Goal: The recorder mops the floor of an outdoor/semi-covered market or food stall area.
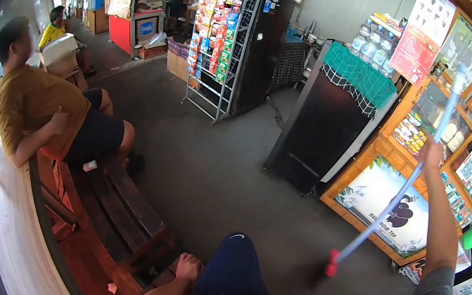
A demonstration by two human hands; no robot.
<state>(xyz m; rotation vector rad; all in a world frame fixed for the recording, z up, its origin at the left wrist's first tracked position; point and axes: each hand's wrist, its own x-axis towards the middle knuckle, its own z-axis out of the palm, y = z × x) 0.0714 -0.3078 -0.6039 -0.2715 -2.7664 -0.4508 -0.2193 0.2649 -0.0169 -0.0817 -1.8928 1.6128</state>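
My right hand (432,156), out to the right, is closed around the upper part of a long light-blue pole (389,206). The pole slants down to a red fitting (331,263) near the dark floor; what is below the fitting is dark and blurred, so the head of the tool cannot be told. My left hand (188,267) rests beside my raised knee in navy cloth, at the near end of a dark slatted wooden bench (122,202). Its fingers are curled, and whether anything is under them cannot be told.
A person (42,94) in a brown shirt sits on the bench at the left, near a small pack (90,165). Ahead stand a wire rack of sachets (216,25) and a black fridge (262,50). A wooden stall counter (385,212) borders the right.
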